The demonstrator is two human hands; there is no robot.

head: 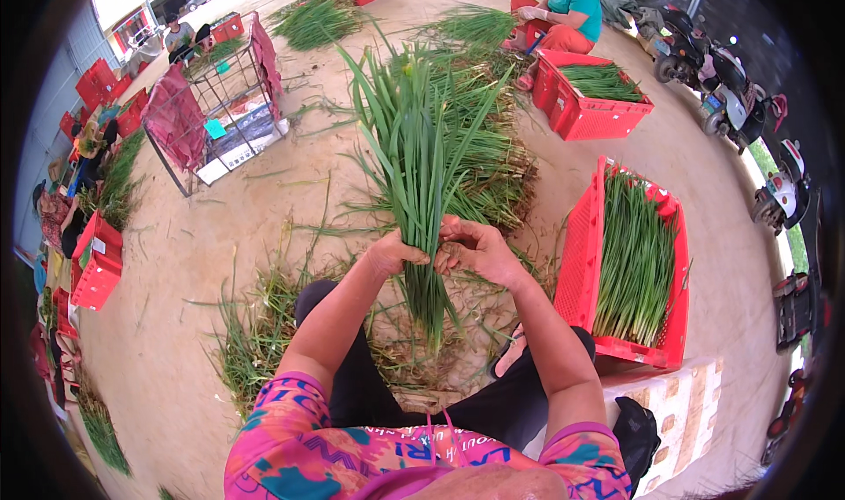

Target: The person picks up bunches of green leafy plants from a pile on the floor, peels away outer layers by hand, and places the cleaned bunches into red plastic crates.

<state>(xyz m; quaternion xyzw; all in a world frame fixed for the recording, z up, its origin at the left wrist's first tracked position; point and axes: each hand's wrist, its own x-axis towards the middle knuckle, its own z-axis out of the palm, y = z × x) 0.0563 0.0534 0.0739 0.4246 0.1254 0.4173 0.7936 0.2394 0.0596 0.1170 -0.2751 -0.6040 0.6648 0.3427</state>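
A bunch of long green leaves, seemingly garlic chives [419,163], stands up in front of me between my knees. My left hand [396,252] is closed around its lower middle, thumb across the front. At the right edge of the bunch, my right hand [478,249] has its fingers curled in and touching it; whether they pinch a leaf or a tie cannot be made out. Beyond my hands lies a large heap of chives [488,163], roots to the right. Stripped leaf waste [264,335] litters the floor around my feet.
A red plastic crate [577,282] of chives stands at my right, near a white foam box [693,394]. Farther right is another red crate [594,120] beside a seated person [577,11]. A wire-frame cart [218,104] stands ahead left. Scooters [733,107] line the right side.
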